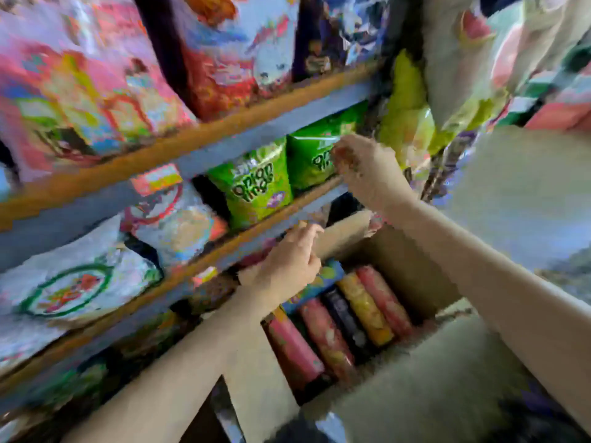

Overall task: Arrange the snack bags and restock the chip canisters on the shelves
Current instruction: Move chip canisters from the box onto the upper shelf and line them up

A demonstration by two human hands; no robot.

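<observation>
1. The right hand (361,167), at centre right of the frame, reaches to the rightmost green onion-rings bag (315,155) on the middle shelf (179,251). Its fingers look curled at the bag's right edge, but the blur there is heavy and I cannot tell whether it pinches the bag or only touches it. A loose hold could tip the bag forward off the shelf lip, probably into the cardboard box (412,266) below.
2. The second green bag (256,187) stands just left of the first, touching it. A sideways push on one would likely lean the other over too.
3. The left hand (291,263), at frame centre, hovers over the box's back flap with fingers loosely curled, holding nothing that I can see. The flap stands close under the shelf edge, so a canister lifted out steeply could catch on it.
4. The chip canisters (345,318) lie on their sides in the box at lower centre, packed side by side and touching: pink, dark, yellow and pink again. Packed this tight, pulling one may drag its neighbour along.
5. The snack bags on the shelf at upper left are large, puffy and glossy, leaning at angles, not standing square.
</observation>
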